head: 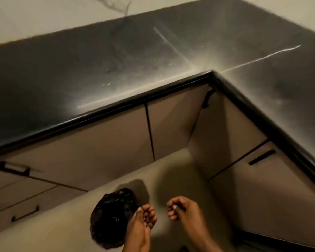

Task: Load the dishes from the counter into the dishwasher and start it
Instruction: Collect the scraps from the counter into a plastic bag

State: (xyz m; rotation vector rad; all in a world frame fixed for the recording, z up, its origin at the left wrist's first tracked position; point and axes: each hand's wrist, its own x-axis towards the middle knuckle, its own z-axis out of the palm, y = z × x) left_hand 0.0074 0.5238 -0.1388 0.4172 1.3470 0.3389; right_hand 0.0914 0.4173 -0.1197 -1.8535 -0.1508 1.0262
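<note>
Two bare hands, left hand (144,218) and right hand (180,209), loosely curled, apparently holding nothing, above beige floor (171,170). Dark polished L-shaped stone counter (98,70) bare; crumpled black plastic bag (111,215) beside left hand.

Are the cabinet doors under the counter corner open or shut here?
Shut. The cabinet doors lie flush under the counter edge, with only a thin dark seam between them. No interior shows.
</note>
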